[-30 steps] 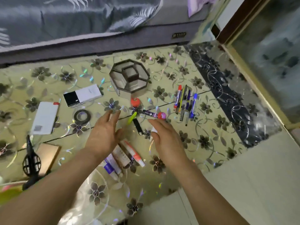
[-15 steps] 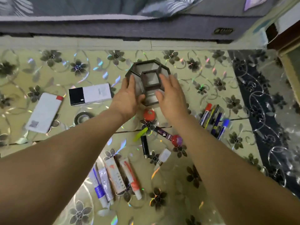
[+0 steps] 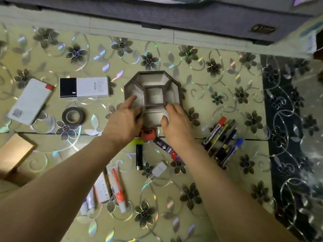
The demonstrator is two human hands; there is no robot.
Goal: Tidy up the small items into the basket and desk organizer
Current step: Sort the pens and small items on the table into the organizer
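An octagonal grey desk organizer [image 3: 153, 76] with empty compartments stands on the flowered floor mat. My left hand [image 3: 123, 119] grips its near left rim, and my right hand [image 3: 176, 122] grips its near right rim. Just below the hands lie a red round cap [image 3: 148, 134], a purple marker [image 3: 165, 147], a black tube [image 3: 139, 157] and a small white plug [image 3: 159, 169]. A bundle of markers and pens [image 3: 222, 140] lies to the right. Several cream tubes [image 3: 111, 189] lie under my left forearm. No basket is in view.
On the left are a black-and-white box [image 3: 83, 87], a white flat box [image 3: 30, 101], a roll of dark tape [image 3: 73, 116] and a brown cardboard box [image 3: 14, 154]. A bed frame [image 3: 174, 16] runs along the top. A dark patterned strip [image 3: 290, 137] borders the right.
Both hands reached forward from the small items to the organizer and took hold of it. They have now slid from its sides to its near rim, and the view has moved closer.
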